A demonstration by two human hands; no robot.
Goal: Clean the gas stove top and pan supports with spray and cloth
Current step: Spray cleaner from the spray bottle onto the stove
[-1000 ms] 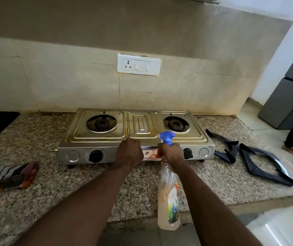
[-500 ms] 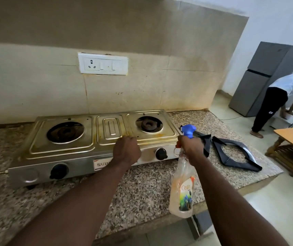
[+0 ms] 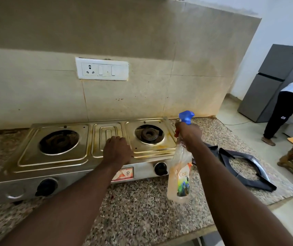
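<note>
The right hand [image 3: 189, 134] is gripping the bottle [image 3: 179, 176] by its neck beside the stove [image 3: 56, 162] at the counter's [image 3: 142, 210] back edge, the left hand [image 3: 117, 150] resting bent-fingered on top, hold unclear, so spraying is probably starting and needs the nozzle aimed.

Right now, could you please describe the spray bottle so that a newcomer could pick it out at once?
Find the steel two-burner gas stove on the speckled counter. By its right end, the right hand grips the spray bottle at the neck. Nothing else there is clear plastic with a blue trigger head.
</note>
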